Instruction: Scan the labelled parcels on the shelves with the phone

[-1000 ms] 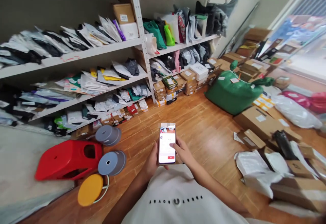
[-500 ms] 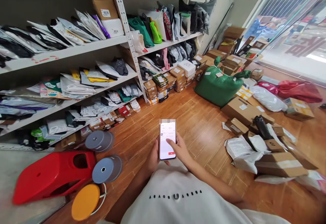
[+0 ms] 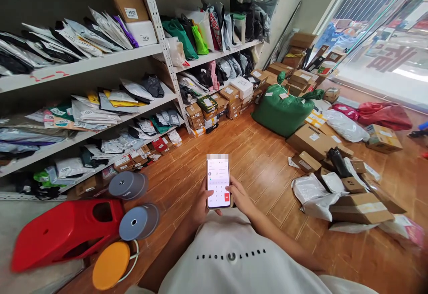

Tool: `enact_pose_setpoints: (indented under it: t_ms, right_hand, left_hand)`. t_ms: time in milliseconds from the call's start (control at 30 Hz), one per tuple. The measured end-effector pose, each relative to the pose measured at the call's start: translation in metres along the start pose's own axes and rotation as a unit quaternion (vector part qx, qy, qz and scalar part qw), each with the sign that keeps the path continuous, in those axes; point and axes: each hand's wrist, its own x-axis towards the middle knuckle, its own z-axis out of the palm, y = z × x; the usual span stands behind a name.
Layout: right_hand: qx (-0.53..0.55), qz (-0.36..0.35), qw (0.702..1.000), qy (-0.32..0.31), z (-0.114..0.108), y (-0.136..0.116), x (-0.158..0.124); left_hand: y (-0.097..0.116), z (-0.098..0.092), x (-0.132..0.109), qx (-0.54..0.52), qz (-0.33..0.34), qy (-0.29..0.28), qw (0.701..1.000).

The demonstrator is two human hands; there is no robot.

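A smartphone (image 3: 218,183) with a lit screen stands upright between my hands in front of my light shirt. A number keypad with a red key fills the lower half of its screen. My left hand (image 3: 201,199) is closed round the phone's left edge, its thumb on the lower left of the screen. On the other side my right hand (image 3: 239,196) grips the right edge, with its thumb at the keypad's right side. The fingers behind the phone are mostly hidden.
White shelves (image 3: 100,55) full of parcels run along the left and back. A green sack (image 3: 281,111) and loose cardboard boxes (image 3: 361,208) lie on the wooden floor to the right. Close at left are a red plastic stool (image 3: 63,236), two grey-blue round stools (image 3: 133,222) and a yellow round seat (image 3: 111,265).
My right thumb has moved from mid-screen to the right edge, and my left thumb now lies over the screen. A keypad has appeared on the phone. The view has shifted slightly.
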Motion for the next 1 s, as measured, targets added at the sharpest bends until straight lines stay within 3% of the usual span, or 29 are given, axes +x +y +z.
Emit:
enact_pose_setpoints:
  t_ms: [200,433,600,800,867,1000]
  right_hand:
    - [-0.013,-0.022,0.999,-0.043,-0.006,-0.004,-0.009]
    - [-0.03,-0.028,0.999,-0.013,-0.015,-0.002,-0.017]
    - [-0.045,-0.011,0.999,0.015,-0.018,0.002,-0.02]
    - [-0.023,-0.013,0.998,-0.051,-0.017,-0.004,-0.027]
    - [0.039,0.014,0.999,-0.029,-0.015,-0.004,-0.026]
    - [0.194,0.046,0.977,0.077,-0.023,0.002,-0.021]
  left_hand:
    - [-0.007,0.006,-0.001,0.069,0.006,0.033,0.997]
    - [-0.012,0.005,-0.002,-0.026,-0.012,-0.048,0.998]
    - [-0.015,0.007,-0.004,-0.063,-0.023,-0.057,0.996]
    - [-0.017,0.012,-0.002,-0.056,-0.036,-0.036,0.997]
    - [-0.019,0.012,0.001,-0.028,-0.047,-0.026,0.998]
    - [-0.032,0.016,0.016,0.054,-0.099,-0.023,0.993]
